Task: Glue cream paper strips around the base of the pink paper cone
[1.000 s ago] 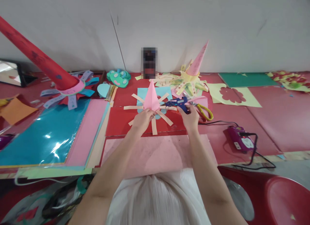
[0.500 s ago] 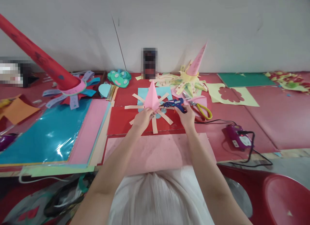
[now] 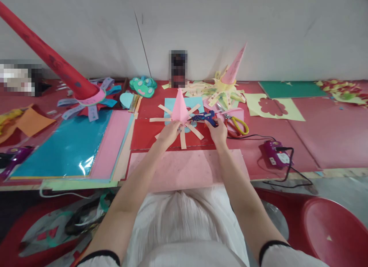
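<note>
A pink paper cone (image 3: 179, 106) stands point-up in the middle of the table, with pale peach paper strips (image 3: 195, 132) fanning out around its base. My left hand (image 3: 171, 132) is closed at the cone's near lower edge, the fingertips partly hidden. In my right hand (image 3: 217, 132) is a blue glue gun (image 3: 204, 116), its nozzle aimed left at the base of the cone; whether the tip touches the paper is too small to tell. Beneath them lie a light blue cut-out sheet (image 3: 169, 102) and a red board (image 3: 140, 138).
Scissors (image 3: 241, 126) with yellow and red handles lie right of my right hand. A cord runs to a purple power socket (image 3: 277, 155). Finished-looking cone hats, a red one (image 3: 66, 79) and a pink one (image 3: 234, 69), stand left and back right. Blue sheets (image 3: 66, 148) are stacked left.
The view has shifted slightly, so the table sits a little higher in it. My hands keep their places at the cone and on the glue gun.
</note>
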`<state>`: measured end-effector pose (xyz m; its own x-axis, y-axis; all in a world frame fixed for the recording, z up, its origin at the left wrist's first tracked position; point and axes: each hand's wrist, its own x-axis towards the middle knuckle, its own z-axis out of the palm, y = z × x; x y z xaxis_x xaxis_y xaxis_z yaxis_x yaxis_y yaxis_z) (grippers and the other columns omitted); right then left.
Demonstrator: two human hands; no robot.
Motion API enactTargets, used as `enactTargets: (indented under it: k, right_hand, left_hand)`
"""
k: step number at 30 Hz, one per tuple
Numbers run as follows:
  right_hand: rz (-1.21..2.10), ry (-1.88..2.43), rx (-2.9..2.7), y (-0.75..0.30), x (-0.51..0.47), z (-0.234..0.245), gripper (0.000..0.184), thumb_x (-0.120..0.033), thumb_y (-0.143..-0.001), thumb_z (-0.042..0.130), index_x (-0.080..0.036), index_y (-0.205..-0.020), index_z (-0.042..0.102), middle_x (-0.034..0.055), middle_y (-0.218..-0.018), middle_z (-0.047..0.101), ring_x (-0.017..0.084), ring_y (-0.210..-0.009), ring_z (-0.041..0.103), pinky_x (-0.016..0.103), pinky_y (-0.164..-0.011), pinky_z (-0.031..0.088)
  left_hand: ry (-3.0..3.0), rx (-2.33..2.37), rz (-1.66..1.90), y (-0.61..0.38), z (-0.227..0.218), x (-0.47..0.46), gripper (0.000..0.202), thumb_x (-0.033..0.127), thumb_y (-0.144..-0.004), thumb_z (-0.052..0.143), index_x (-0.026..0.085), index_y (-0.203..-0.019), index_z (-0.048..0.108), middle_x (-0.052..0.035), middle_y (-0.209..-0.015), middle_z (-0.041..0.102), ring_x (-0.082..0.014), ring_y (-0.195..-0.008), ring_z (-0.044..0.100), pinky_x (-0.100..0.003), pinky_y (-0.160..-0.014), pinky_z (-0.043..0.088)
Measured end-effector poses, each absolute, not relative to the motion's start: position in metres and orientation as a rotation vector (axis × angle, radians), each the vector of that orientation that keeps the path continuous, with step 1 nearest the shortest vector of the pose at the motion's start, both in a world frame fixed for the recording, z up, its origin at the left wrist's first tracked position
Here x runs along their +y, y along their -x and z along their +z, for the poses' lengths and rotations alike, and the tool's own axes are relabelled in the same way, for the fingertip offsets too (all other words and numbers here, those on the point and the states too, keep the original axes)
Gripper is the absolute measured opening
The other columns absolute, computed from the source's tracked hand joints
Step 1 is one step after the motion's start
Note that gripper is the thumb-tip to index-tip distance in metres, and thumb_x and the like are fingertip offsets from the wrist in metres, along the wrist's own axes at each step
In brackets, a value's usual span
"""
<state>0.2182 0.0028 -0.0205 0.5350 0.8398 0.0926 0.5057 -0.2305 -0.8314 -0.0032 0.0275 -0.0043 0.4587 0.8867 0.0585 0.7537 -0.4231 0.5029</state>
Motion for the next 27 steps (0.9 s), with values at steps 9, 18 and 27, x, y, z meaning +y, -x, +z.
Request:
enactTargets:
  k: [9, 18, 27]
  right_hand:
    - [0.500, 1.891, -1.095, -0.219, 0.004, -0.020, 0.040, -0.053, -0.066, 0.066, -0.022, -0.089, 0.062, 0.0072, -0.094, 0.069, 0.024, -0.086, 0.062, 0.038, -0.079, 0.046]
    - [0.522, 1.902, -1.110, -0.218, 0.002, -0.017, 0.038, -0.050, -0.067, 0.067, -0.022, -0.092, 0.062, 0.0071, -0.096, 0.069, 0.024, -0.088, 0.061, 0.039, -0.080, 0.045]
    - [0.490, 1.889, -1.122, -0.220, 0.005, -0.023, 0.040, -0.053, -0.066, 0.066, -0.022, -0.091, 0.063, 0.0069, -0.095, 0.069, 0.025, -0.088, 0.061, 0.040, -0.080, 0.046]
  left_hand:
    - [-2.412, 1.580, 0.505, 0.002, -0.005, -0.005, 0.031, 0.014, -0.091, 0.044, 0.017, -0.119, 0.057, -0.0116, -0.115, 0.058, -0.0216, -0.106, 0.057, -0.034, -0.091, 0.047]
    - [-2.575, 1.695, 0.237, -0.007, 0.006, -0.018, 0.038, 0.035, -0.093, 0.046, 0.018, -0.124, 0.058, -0.0162, -0.115, 0.055, -0.0304, -0.106, 0.053, -0.042, -0.087, 0.045]
    - [-2.551, 1.669, 0.264, -0.007, 0.004, -0.019, 0.038, 0.035, -0.094, 0.043, 0.020, -0.126, 0.056, -0.0167, -0.118, 0.054, -0.0321, -0.112, 0.051, -0.044, -0.090, 0.043]
